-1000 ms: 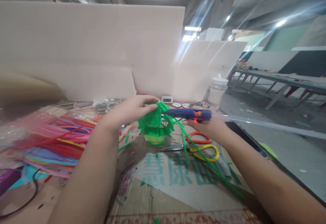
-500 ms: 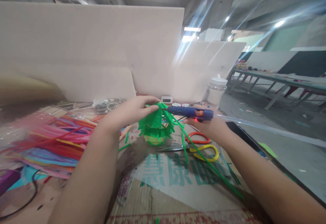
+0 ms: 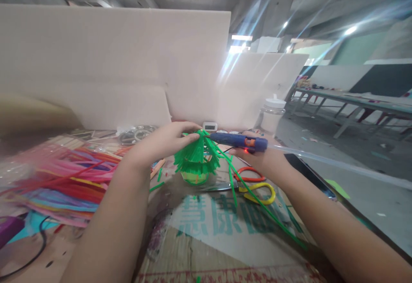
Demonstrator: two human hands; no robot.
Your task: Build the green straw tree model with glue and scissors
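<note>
A small hut-like craft piece (image 3: pixel 196 156) with a cone roof of green strips stands upright on the table ahead. My left hand (image 3: pixel 180 137) is closed at the roof's peak, thumb and fingers pinching its top from the left. In my right hand (image 3: pixel 257 156) is a blue hot glue gun (image 3: pixel 240 140), its nozzle pointing left at the peak and a red light glowing on it. A clear glue stick (image 3: pixel 299 151) sticks out from its rear. Long green pipe cleaners (image 3: pixel 262 206) trail from beside the roof toward the lower right.
Scissors with yellow handles (image 3: pixel 271 194) and scissors with red handles (image 3: pixel 251 174) lie right of the craft piece. Bundled coloured pipe cleaners (image 3: pixel 80 180) cover the left side. A bottle (image 3: pixel 272 113), a phone (image 3: pixel 310 176) and a white digital display (image 3: pixel 210 126) are also around.
The view has shifted very slightly. Both hands, the glue gun and the craft piece keep nearly the same positions.
</note>
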